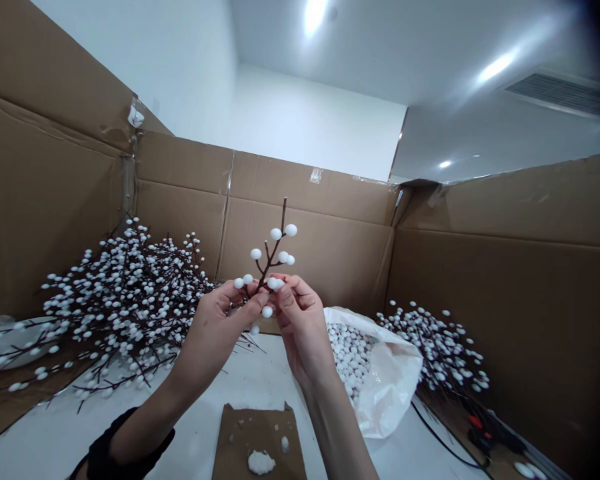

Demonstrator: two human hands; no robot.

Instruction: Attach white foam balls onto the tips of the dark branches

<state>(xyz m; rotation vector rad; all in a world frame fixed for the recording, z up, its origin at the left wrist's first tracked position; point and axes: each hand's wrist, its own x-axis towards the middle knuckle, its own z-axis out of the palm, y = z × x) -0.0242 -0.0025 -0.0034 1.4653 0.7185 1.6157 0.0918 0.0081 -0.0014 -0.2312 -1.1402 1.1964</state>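
In the centre of the frame we hold up a dark twig [268, 263] dotted with white balls, its bare tip pointing upward. Our left hand [229, 319] grips its lower part between thumb and fingers. Our right hand [300, 320] pinches at a white ball [273, 283] on the right side of that same twig, the two hands close together. Below them, at the bottom centre, a brown cardboard piece [257, 440] lies on the white counter [190, 427], bearing a white lump [261, 462] and small white bits. To our right, an open plastic bag [390, 387] holds many loose white balls [349, 353]. A big heap of berried branches [130, 300] fills the left of the frame, and a smaller bunch [437, 343] lies at the right, beyond the bag. Cardboard walls [310, 233] stand around the counter.
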